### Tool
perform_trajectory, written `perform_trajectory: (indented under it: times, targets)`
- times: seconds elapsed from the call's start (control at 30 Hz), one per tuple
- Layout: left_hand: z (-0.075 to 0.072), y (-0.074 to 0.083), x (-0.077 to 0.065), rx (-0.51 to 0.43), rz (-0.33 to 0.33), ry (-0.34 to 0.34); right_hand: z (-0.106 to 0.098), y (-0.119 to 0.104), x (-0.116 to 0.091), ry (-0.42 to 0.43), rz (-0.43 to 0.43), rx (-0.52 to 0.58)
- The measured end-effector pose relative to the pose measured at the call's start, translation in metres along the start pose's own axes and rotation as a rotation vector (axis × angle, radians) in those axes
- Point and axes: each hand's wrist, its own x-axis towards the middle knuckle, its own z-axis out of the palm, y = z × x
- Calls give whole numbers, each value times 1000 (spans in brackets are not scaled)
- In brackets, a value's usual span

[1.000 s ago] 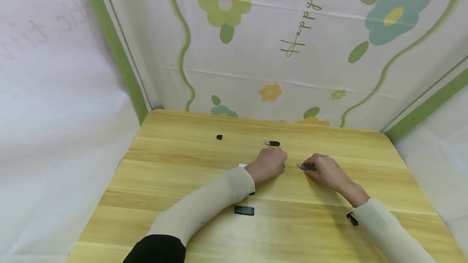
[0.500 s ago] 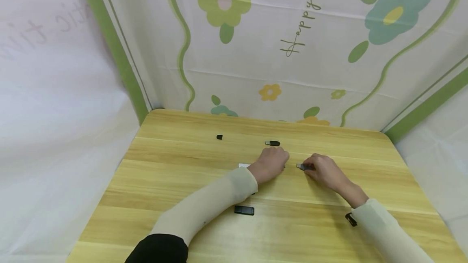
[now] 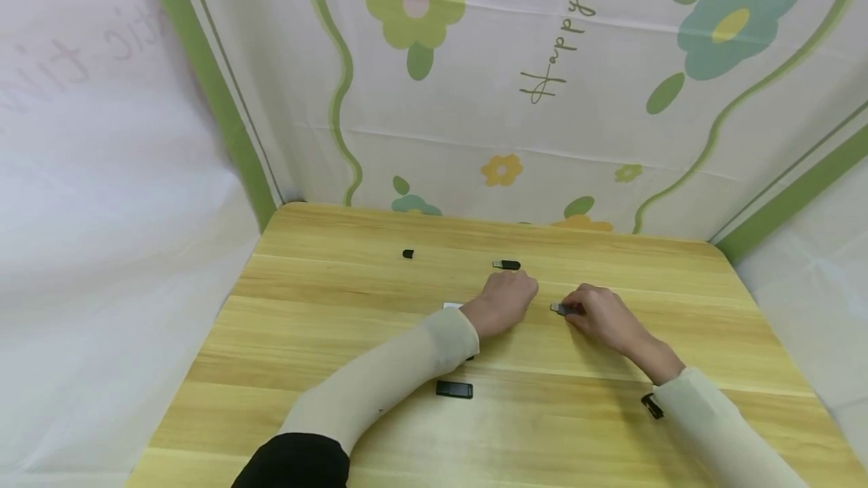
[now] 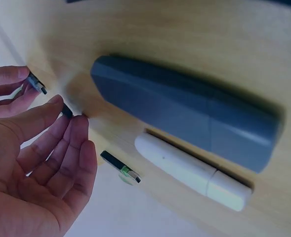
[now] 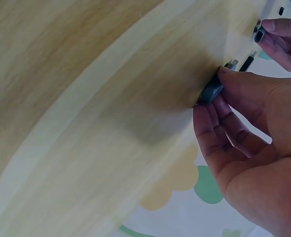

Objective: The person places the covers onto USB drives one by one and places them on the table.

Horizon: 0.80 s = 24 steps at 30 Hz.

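Observation:
My right hand [image 3: 606, 318] pinches a dark USB flash drive [image 5: 212, 90] between thumb and fingers, its metal plug [image 3: 555, 307] bare and pointing left. Facing it, my left hand [image 3: 505, 300] pinches a small dark cap [image 4: 67, 110] by its sides. In the left wrist view a short gap separates the cap from the plug. Both hands are low over the wooden table [image 3: 325, 285]. Just behind the left hand lies an uncapped black USB flash drive [image 3: 506, 265]. A white flash drive [image 4: 189, 168] with its cap on is partly hidden by my left forearm in the head view.
A loose black cap [image 3: 408, 254] lies at the back left. One black flash drive [image 3: 454, 389] rests in front of the left sleeve, and a small dark object [image 3: 652, 406] sits partly under the right sleeve. A patterned curtain [image 3: 441, 119] hangs behind the table.
My left hand has moved slightly right, bringing the cap closer to the plug. My right hand has stayed almost still with the flash drive.

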Motion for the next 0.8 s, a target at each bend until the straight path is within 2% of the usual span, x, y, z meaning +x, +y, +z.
perform_trajectory:
  times: [0.33, 0.6, 0.8]
  targets:
    - [-5, -1, -1, -33, -12, -5, 0, -1, 2, -21, -16, -2]
    - [-5, -3, -1, -89, -9, -19, 1, -9, 5, -1, -105, 28]
    - [-5, -4, -1, -95, -15, -23, 1, -16, 10, 8, -140, 30]
